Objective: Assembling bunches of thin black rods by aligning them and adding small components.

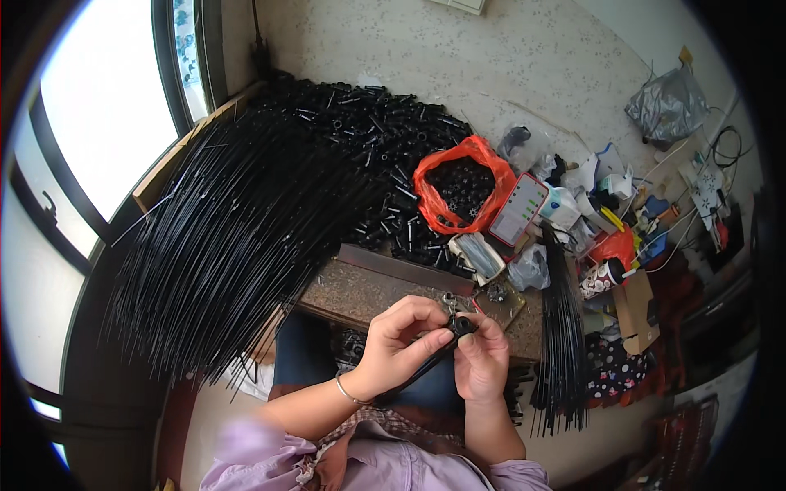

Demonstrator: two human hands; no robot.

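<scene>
My two hands meet above my lap at the front edge of the workbench. Between the fingertips of my right hand [483,360] is a short black tubular part [463,325], its round open end showing. My left hand [401,344] is closed, thumb against forefinger, on thin black rods [432,364] that run down toward my lap. The rods' upper ends meet the tubular part; whether they are inside it I cannot tell. Just behind my fingertips is a small metal fitting [449,301] on the bench.
A wide sheaf of long black rods [237,237] covers the left. Behind lies a heap of black tubular parts [352,114], beside a red plastic bag [422,176] of small black pieces. A red-edged phone [519,209], a patterned cup [602,278] and another rod bundle [561,327] stand right.
</scene>
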